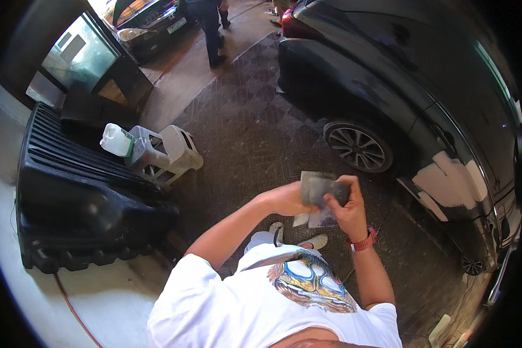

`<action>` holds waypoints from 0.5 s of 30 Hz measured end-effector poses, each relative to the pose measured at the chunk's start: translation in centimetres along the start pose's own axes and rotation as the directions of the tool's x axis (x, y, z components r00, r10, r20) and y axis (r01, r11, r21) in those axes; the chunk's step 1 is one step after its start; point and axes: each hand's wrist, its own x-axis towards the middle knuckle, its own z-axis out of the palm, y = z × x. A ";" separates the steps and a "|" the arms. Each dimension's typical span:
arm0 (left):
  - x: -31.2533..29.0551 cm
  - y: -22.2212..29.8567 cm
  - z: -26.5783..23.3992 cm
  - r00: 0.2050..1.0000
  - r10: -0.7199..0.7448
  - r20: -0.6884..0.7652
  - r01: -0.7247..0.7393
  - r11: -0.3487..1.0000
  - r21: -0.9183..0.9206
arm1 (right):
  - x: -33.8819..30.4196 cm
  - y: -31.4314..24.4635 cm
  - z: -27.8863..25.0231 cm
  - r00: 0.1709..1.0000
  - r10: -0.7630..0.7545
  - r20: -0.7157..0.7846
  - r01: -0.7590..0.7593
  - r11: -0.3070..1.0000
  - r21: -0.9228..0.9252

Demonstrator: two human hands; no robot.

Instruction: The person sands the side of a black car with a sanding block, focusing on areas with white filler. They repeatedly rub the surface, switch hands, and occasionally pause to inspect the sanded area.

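Observation:
Both hands meet in front of my chest, at a worn grey sheet that looks like sandpaper. My left hand is closed on its left side, with the fingers mostly hidden behind it. My right hand grips a dark grey, rounded pad-like piece at the sheet's right side, thumb on the front. Whether the pad and sheet are joined I cannot tell. Paler pieces or folds show below my hands. To the right, a dark car carries beige, filler-like patches on its side.
A large black ribbed plastic liner leans at the left. Beside it, grey plastic stools stand with a white jug on top. A person in dark trousers is at the back, near another dark car. Textured matting covers the floor.

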 end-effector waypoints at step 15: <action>-0.7 -5.5 3.7 0.957 -0.173 -0.232 -0.005 0.793 -0.610 | 1.5 3.6 1.6 0.860 0.372 -0.350 -0.202 0.877 0.436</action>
